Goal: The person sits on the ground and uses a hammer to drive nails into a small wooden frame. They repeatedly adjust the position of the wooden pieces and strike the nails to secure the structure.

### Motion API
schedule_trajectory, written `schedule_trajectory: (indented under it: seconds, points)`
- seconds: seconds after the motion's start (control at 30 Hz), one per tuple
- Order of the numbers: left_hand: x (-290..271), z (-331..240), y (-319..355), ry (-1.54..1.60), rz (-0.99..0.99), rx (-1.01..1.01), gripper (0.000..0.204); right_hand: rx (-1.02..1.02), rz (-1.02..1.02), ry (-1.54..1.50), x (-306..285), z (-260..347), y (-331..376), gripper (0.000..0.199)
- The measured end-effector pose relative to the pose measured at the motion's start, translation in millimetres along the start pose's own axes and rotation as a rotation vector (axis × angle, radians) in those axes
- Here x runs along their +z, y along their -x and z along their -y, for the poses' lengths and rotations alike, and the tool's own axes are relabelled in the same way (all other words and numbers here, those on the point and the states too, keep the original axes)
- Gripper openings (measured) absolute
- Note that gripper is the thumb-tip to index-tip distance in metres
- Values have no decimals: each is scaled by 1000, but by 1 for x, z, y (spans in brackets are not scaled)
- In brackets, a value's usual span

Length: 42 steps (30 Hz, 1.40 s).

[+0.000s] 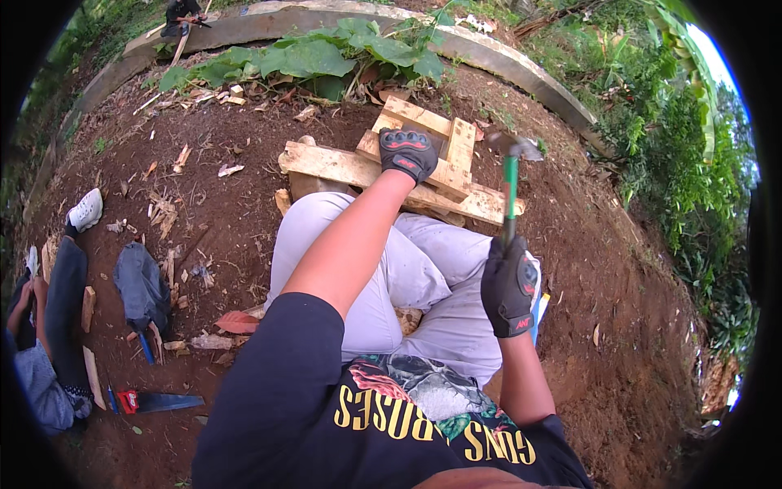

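A small frame of pale wooden boards [462,145] rests across a longer plank [326,165] just beyond my knees. My left hand [409,153], in a black and red glove, is closed over one of its boards, knuckles upward; the fingertips are hidden. To the right, my right hand [508,285], gloved alike, grips a hammer [511,183] by its green and black handle. The hammer stands upright, its blurred head raised right of the frame and apart from it. No nail can be made out.
At left lie a handsaw [167,402] with a red handle, a dark cloth [142,281] and wood scraps. Another person's leg [67,293] is beside them. A second person [181,20] is far back, near a curved concrete edge [521,65] with broad leaves [309,59] before it.
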<state>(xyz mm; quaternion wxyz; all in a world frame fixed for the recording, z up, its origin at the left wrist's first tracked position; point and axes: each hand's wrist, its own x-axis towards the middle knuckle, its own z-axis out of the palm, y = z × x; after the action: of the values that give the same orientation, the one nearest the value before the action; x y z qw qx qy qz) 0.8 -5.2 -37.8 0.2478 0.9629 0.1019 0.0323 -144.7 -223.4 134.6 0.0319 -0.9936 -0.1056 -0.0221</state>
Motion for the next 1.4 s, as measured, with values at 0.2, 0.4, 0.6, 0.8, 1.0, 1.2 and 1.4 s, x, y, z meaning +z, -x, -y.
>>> schedule_trajectory:
  seconds: [0.2, 0.4, 0.6, 0.8, 1.0, 1.2, 1.4]
  points:
    - [-5, 5, -2, -37, 50, -35, 34, 163, 169, -363, -69, 4, -12, 38]
    - [-1, 5, 1, -8, 0, 14, 34, -20, -350, -214, -33, 10, -14, 31]
    - [-4, 2, -12, -53, -25, -12, 32, -148, 244, -46, -15, -26, -20, 33]
    - [-3, 9, 0, -48, 11, -14, 31, 36, -165, -300, -66, 23, -30, 28]
    - [-3, -2, -2, -51, 12, 6, 33, -139, 332, -24, 17, -20, -16, 35]
    - [1, 12, 0, -50, -21, -21, 30, 74, 50, -261, -70, 17, -35, 30]
    - [2, 6, -1, -57, -24, -19, 31, -5, 67, 3, -13, 16, -21, 27]
